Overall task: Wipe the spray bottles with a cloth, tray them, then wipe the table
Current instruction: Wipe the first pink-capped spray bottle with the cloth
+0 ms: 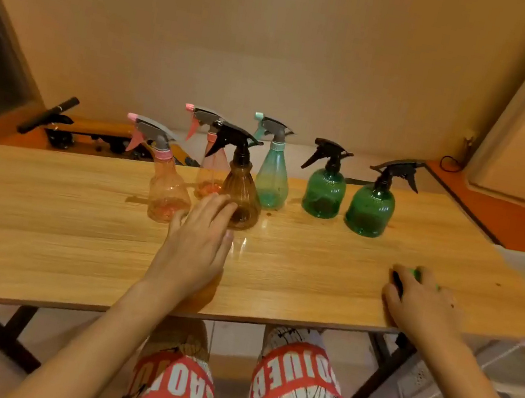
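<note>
Near pink bottle [169,188] is leftmost on the table [41,224]. It stands upright with the nozzle pointing left. There's orange-pink stuff at the bottom, liquid or residue, can't tell which. Far pink bottle [205,172] stands behind it, partly hidden by the brown bottle [243,195].

Your left grip [198,243] is wide, fingers straight, holding nothing, palm down low over the table. The fingertips sit in the gap between near pink and brown and overlap brown's base in view. I can't confirm contact.

Key relation: brown is just far-right of those fingertips, long axis vertical, black trigger head pointing left above your hand. The left grip is by far the nearer one. My read is that brown is the next pick, taken round the body from its near-left side. Near pink is just beside it, so a sloppy wrap could tip it.

Brown has dark residue low in the base and otherwise looks near empty.

Teal bottle [272,179] is just right of brown and a bit farther back, upright, with a shallow layer at the bottom.

Two green bottles are right of that, squat and round, both upright. Left green bottle [324,193] has its nozzle pointing left, and right green bottle [370,211] has its nozzle pointing right. Both show dark stuff inside that I can't identify.

Your right grip [424,304] is at the near-right table edge, well apart from every bottle. Its fingers are curled over a green cloth [418,275], which is mostly hidden under the hand.

Judgement: no bottle is lifted or wiped at this moment, so the task looks near its start.
</note>
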Tool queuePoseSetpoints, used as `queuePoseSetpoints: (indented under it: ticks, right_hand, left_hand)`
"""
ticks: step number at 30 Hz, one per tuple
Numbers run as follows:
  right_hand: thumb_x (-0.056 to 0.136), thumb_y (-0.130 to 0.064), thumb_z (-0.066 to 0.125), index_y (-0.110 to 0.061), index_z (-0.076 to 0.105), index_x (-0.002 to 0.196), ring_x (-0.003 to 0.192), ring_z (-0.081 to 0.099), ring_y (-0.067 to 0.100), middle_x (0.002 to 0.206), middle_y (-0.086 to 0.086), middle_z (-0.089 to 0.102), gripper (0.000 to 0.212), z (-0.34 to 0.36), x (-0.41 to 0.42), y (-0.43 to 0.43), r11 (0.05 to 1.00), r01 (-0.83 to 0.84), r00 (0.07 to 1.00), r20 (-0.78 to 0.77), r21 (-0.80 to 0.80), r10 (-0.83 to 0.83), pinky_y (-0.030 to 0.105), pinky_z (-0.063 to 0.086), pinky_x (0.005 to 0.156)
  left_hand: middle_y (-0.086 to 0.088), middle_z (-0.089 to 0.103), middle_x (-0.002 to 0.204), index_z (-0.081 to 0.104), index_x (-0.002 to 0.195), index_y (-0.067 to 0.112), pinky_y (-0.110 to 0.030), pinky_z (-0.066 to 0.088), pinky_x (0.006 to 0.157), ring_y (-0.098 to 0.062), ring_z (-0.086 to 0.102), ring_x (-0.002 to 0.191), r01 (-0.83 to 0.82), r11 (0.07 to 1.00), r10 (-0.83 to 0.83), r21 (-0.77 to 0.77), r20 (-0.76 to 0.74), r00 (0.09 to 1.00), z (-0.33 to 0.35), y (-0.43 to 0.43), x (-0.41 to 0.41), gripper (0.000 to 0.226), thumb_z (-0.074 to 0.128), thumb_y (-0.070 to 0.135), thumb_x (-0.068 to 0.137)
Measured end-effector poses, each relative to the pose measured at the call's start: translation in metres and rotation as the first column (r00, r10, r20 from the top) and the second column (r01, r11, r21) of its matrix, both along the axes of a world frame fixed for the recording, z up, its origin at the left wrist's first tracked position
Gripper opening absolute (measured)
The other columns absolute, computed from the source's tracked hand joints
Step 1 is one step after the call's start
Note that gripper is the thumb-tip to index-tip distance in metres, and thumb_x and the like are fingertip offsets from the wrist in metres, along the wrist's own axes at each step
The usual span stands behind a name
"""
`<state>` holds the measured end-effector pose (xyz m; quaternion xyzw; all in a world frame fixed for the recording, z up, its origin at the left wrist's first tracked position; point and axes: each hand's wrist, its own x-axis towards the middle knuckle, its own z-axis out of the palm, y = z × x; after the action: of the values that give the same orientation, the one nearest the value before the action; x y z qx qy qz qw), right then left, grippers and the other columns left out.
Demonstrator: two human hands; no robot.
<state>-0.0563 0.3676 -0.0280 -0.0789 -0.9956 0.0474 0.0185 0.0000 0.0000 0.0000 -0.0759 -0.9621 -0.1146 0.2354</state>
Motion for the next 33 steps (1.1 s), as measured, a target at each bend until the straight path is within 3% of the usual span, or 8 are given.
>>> queuePoseSetpoints:
  ticks: [4,11,17,19,22,26,29,33]
  right_hand:
    - [0.100,-0.032,0.053,-0.019,0.060,0.136,0.102,0.055,0.034,0.127,0.011,0.056,0.039,-0.010,-0.004,-0.001,0.987,-0.153,0.975,-0.169,-0.049,0.142,0.045,0.051,0.083]
    - [0.093,-0.005,0.065,-0.010,0.065,0.130,0.108,0.060,0.026,0.122,0.007,0.063,0.037,-0.008,-0.026,-0.068,0.793,-0.569,0.816,-0.271,-0.219,0.511,0.038,0.051,0.091]
    - [0.100,-0.024,0.051,-0.026,0.057,0.140,0.126,0.049,0.013,0.139,-0.008,0.049,0.040,-0.009,-0.036,-0.135,0.534,-0.806,0.592,-0.315,-0.256,0.742,0.033,0.044,0.104]
    - [0.099,-0.028,0.055,-0.034,0.052,0.143,0.134,0.043,0.015,0.148,-0.007,0.040,0.044,-0.013,-0.040,-0.147,0.541,-0.815,0.579,-0.269,-0.208,0.770,0.039,0.042,0.107]
    - [0.097,-0.048,0.054,-0.040,0.042,0.148,0.140,0.036,0.018,0.159,-0.004,0.028,0.053,-0.018,-0.042,-0.159,0.663,-0.728,0.686,-0.202,-0.176,0.699,0.044,0.037,0.109]
    - [0.094,-0.057,0.051,-0.038,0.046,0.148,0.124,0.044,0.019,0.136,-0.002,0.050,0.057,-0.022,-0.041,-0.166,0.799,-0.586,0.807,-0.186,-0.138,0.560,0.039,0.039,0.098]
    - [0.095,-0.048,0.056,-0.035,0.053,0.143,0.104,0.051,0.016,0.114,-0.007,0.057,0.050,-0.022,-0.041,-0.170,0.774,-0.619,0.782,-0.197,-0.133,0.591,0.033,0.040,0.083]
    - [0.093,-0.031,0.064,-0.033,0.060,0.136,0.091,0.058,0.011,0.104,-0.014,0.058,0.043,-0.017,-0.045,-0.181,0.685,-0.703,0.711,-0.210,-0.191,0.671,0.027,0.045,0.072]
  left_hand:
    - [-0.004,0.042,0.158,0.046,0.151,0.015,-0.053,0.034,0.114,-0.019,0.031,0.151,-0.039,0.998,0.038,0.040,0.028,0.999,-0.004,-0.019,-0.001,0.052,0.030,0.035,0.105]
    - [-0.001,0.047,0.148,0.050,0.144,0.014,-0.045,0.041,0.110,-0.017,0.040,0.139,-0.079,0.959,0.105,0.272,-0.083,0.991,-0.020,-0.055,-0.002,0.047,0.039,0.034,0.103]
    - [-0.002,0.041,0.147,0.044,0.146,0.016,-0.057,0.044,0.108,-0.022,0.040,0.137,-0.261,0.666,0.407,0.698,-0.047,0.912,-0.028,-0.093,-0.021,0.056,0.062,0.038,0.098]
    - [-0.005,0.039,0.151,0.037,0.151,0.014,-0.056,0.042,0.111,-0.024,0.039,0.139,-0.309,0.624,0.426,0.718,0.020,0.905,-0.024,-0.101,-0.031,0.067,0.069,0.036,0.096]
    - [-0.005,0.032,0.160,0.028,0.158,0.018,-0.042,0.037,0.113,-0.026,0.035,0.145,-0.334,0.612,0.367,0.717,0.116,0.923,-0.020,-0.105,-0.045,0.086,0.075,0.042,0.090]
    - [-0.002,0.028,0.166,0.020,0.161,0.024,-0.037,0.033,0.109,-0.027,0.032,0.149,-0.343,0.582,0.289,0.737,0.207,0.935,-0.023,-0.107,-0.068,0.100,0.082,0.040,0.084]
    - [0.002,0.040,0.158,0.024,0.157,0.033,-0.048,0.040,0.113,-0.024,0.040,0.143,-0.337,0.596,0.279,0.729,0.205,0.938,-0.028,-0.109,-0.081,0.099,0.086,0.040,0.080]
    - [0.014,0.058,0.123,0.036,0.133,0.045,-0.043,0.049,0.101,-0.015,0.056,0.118,-0.299,0.598,0.244,0.744,0.187,0.952,-0.031,-0.108,-0.092,0.074,0.086,0.035,0.080]
